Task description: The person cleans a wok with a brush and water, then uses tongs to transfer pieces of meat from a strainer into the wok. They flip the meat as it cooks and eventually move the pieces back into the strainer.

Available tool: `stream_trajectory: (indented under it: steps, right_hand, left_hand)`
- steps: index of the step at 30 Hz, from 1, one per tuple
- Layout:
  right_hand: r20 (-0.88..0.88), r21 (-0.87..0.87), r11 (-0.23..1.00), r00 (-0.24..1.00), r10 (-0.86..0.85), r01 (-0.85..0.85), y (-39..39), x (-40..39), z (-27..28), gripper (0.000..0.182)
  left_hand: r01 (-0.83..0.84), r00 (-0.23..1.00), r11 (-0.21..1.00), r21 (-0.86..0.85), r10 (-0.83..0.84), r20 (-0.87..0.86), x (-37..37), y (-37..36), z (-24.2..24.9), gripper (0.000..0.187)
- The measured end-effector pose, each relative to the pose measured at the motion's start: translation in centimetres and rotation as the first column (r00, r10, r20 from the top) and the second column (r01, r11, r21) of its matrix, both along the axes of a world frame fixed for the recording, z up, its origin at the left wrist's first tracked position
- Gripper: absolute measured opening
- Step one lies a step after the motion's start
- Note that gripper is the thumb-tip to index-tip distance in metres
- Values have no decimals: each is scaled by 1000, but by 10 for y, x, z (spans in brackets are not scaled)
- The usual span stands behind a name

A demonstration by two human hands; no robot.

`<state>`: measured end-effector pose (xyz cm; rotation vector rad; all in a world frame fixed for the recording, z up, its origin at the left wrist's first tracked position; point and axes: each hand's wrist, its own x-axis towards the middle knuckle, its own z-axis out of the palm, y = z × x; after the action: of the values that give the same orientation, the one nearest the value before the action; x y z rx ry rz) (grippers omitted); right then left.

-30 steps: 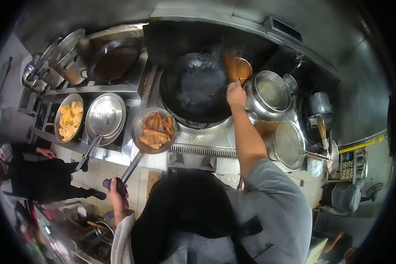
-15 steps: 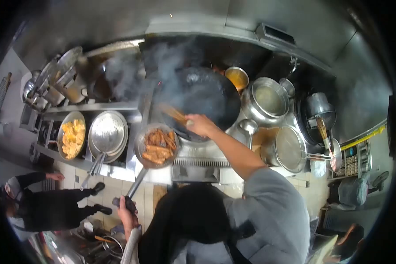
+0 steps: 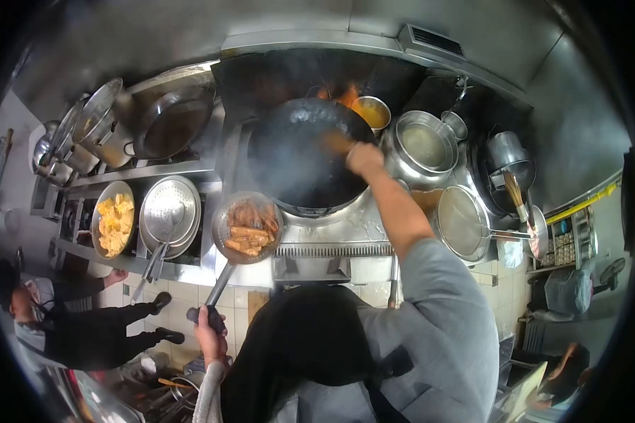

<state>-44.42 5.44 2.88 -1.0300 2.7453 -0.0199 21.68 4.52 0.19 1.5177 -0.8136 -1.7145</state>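
Note:
My left hand [image 3: 210, 335] is closed around the dark grip of a long-handled strainer [image 3: 222, 211], its round bowl level at the front of the stove. Browned fried pieces [image 3: 248, 231] lie in that bowl. Above the large black wok [image 3: 296, 169], my right hand [image 3: 365, 160] grips a bamboo wok brush [image 3: 339, 143], its bristles blurred by motion over the wok's right side. Steam hangs over the wok's dark interior.
Flames [image 3: 348, 96] show behind the wok beside a small pot of orange liquid [image 3: 371, 111]. Steel pots [image 3: 426, 144] and a sieve [image 3: 463, 222] stand to the right. Leftward are perforated strainers [image 3: 168, 211], a dish of yellow pieces [image 3: 115, 224] and a person [image 3: 85, 317] nearby.
My right hand has swept the brush from the wok's front left to its right side, farther back. Steam has thinned. My left hand keeps the strainer nearly in place. The person at left has shifted slightly.

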Motion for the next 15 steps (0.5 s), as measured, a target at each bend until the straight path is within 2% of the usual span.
stream_trajectory:
  steps: [1,2,4,5,6,7,8,10,11,12,14,15]
  right_hand:
    - [20,-290,935,978,-208,205,4,-5,21,33]
    - [8,-299,932,978,-209,202,-7,-6,19,33]
    - [194,-446,768,887,-419,460,-40,26,-17,37]
    - [165,-392,893,972,-168,221,-55,51,-45,38]
    - [151,-340,939,984,97,-41,-63,77,-63,40]
    - [144,-421,890,956,255,-174,-47,118,-42,42]
    - [106,-497,811,906,409,-308,-38,144,-7,47]
    - [148,-327,885,907,395,-332,-38,88,-17,47]
    - [172,-221,973,979,109,-70,-31,61,-12,45]
    - [165,-201,960,972,-164,196,-37,20,-55,37]
    - [163,-136,969,969,-185,208,-32,44,-36,48]
    - [123,-117,990,988,90,-75,-15,84,-28,47]
  left_hand:
    - [22,999,1000,-20,-21,29,-4,0,1,37]
    - [43,998,998,-42,-41,48,-12,-3,0,37]
    - [72,997,997,-17,-71,13,-14,-3,0,36]
    - [44,999,999,-23,-45,-12,-18,-2,-2,36]
    - [19,999,999,-40,-20,-39,-23,-8,-1,36]
    - [31,999,999,-32,-31,13,-27,-12,1,35]
    - [58,998,997,-45,-60,-27,-24,-17,-5,33]
    - [37,999,998,-53,-38,-31,-22,-18,-5,33]
    - [39,999,998,-40,-40,-20,-17,-14,-2,33]
    - [53,998,997,-55,-54,-17,-21,-14,2,33]
    - [68,997,994,-80,-70,-20,-22,-18,10,33]
    - [54,998,996,-75,-55,-17,-17,-15,10,34]
